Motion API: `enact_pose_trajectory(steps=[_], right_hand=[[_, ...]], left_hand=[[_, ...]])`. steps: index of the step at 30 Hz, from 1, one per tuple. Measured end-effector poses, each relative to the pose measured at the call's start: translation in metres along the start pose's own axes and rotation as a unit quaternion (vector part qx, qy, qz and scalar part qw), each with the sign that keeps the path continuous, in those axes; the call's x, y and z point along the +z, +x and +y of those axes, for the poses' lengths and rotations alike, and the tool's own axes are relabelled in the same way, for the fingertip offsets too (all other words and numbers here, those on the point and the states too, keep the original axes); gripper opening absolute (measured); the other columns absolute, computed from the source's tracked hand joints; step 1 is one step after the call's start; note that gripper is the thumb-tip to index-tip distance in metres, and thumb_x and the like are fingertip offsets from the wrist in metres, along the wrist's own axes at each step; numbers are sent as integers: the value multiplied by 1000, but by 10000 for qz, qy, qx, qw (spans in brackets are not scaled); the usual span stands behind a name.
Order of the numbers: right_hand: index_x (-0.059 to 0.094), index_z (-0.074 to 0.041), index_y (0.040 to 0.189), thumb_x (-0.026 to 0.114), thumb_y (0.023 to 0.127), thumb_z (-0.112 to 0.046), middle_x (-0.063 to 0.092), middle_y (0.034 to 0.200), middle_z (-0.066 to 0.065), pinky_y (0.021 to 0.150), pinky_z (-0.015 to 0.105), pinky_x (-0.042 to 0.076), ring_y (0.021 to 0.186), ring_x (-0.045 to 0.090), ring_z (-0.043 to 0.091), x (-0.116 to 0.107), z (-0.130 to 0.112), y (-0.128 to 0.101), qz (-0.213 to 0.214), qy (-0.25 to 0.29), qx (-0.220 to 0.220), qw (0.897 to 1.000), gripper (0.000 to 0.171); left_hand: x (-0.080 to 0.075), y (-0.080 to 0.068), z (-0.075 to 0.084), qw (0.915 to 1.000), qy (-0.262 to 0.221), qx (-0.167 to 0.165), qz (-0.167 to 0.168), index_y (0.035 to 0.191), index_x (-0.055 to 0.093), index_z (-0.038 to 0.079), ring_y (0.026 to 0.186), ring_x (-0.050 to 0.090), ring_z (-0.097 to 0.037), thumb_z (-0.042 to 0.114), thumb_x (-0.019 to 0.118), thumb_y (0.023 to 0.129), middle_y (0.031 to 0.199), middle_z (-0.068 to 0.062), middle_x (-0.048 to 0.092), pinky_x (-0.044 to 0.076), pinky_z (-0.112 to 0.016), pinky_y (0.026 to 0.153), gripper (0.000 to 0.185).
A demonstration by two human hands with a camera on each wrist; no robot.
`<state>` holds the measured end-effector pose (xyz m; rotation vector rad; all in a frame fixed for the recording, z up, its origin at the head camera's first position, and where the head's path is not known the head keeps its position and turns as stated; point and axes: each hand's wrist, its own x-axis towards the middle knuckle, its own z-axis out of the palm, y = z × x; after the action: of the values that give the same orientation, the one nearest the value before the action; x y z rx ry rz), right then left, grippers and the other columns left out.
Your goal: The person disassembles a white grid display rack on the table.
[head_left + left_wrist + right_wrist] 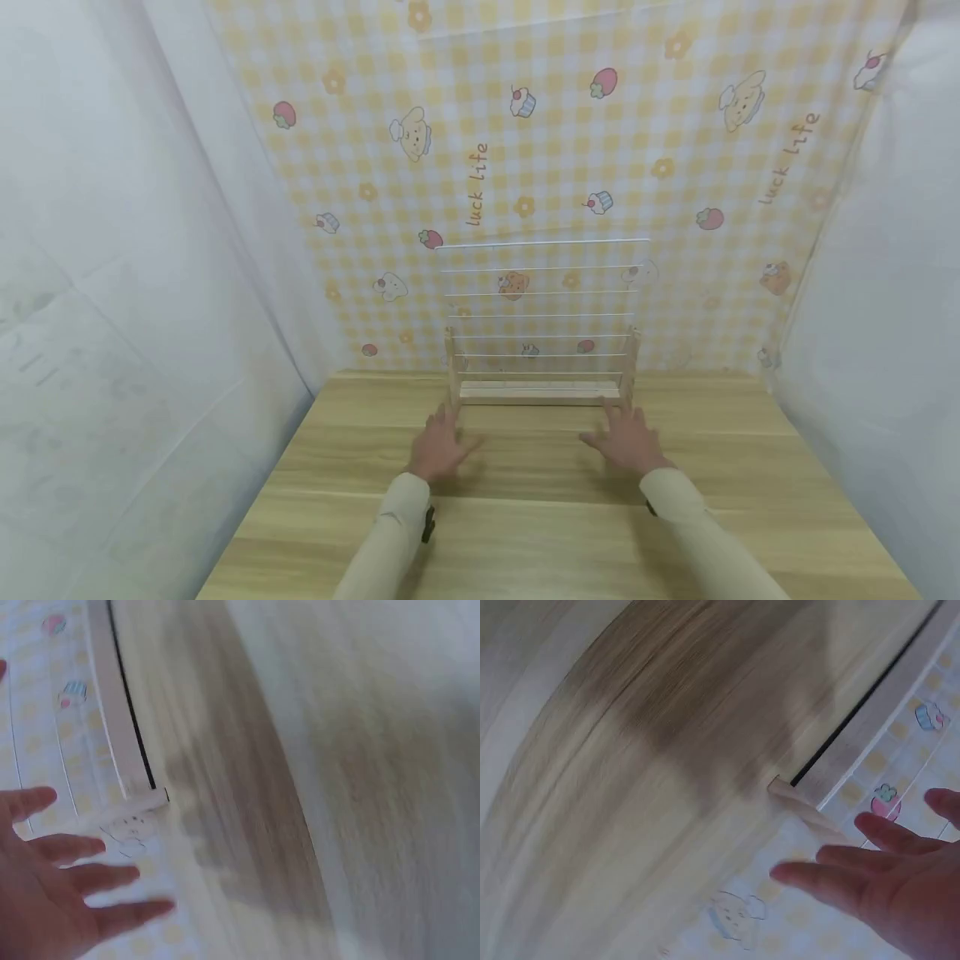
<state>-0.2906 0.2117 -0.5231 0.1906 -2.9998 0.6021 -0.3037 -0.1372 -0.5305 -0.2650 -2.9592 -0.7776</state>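
A clear rack [540,390] with thin white rails and a pale wooden base stands at the back of the wooden table [525,533]. My left hand [438,446] hovers open, fingers spread, just in front of the rack's left foot. Mirroring it, my right hand [626,440] is open before the right foot. Neither hand holds anything. In the left wrist view the left hand [52,892] reaches toward the rack's corner [142,802]. The right wrist view has the right hand [885,885] close to the wooden post [795,802]. Contact with the rack cannot be told.
A yellow checked cloth [525,150] with cartoon prints hangs behind the rack. White sheets [112,292] close off both sides. The table's front half spreads under my beige sleeves [390,533].
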Motion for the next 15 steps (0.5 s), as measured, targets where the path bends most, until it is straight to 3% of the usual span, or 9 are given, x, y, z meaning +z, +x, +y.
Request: enact_pose_trajectory(steps=[2,4,7,10,15], right_hand=[[26,-5,143,50,85,-61,30,142,31,90,73,35,125,33,55,-4,7,3,-125,477,99,9987,83],[26,1,141,50,89,-52,34,138,34,93,66,40,123,37,53,-8,14,7,-179,932,174,9953,79],[26,7,140,49,92,-45,40,133,37,94,62,41,120,42,52,-14,26,10,-175,1300,327,9908,74],[29,6,138,47,94,-41,45,130,35,90,58,47,116,47,50,-21,37,12,-193,1515,517,9869,67],[30,7,136,43,94,-48,47,127,36,81,49,53,107,54,46,-40,48,15,-409,1764,857,9797,70]], left_hand=[[-3,5,-6,9952,-966,-123,37,145,27,14,122,47,-42,47,59,85,142,-20,41,44,-62,93,75],[-7,10,-11,9828,-1817,-324,96,143,29,11,121,49,-41,35,60,87,140,-21,43,44,-58,96,69],[-13,16,-18,9631,-2615,-618,157,143,29,11,123,47,-43,27,57,90,141,-24,40,44,-54,99,62],[-18,21,-23,9481,-3041,-908,194,143,30,11,128,42,-41,26,53,92,144,-23,37,41,-53,103,58],[-28,31,-21,9375,-3267,-1161,288,141,33,13,127,45,-37,30,50,92,142,-19,41,41,-50,103,54]])
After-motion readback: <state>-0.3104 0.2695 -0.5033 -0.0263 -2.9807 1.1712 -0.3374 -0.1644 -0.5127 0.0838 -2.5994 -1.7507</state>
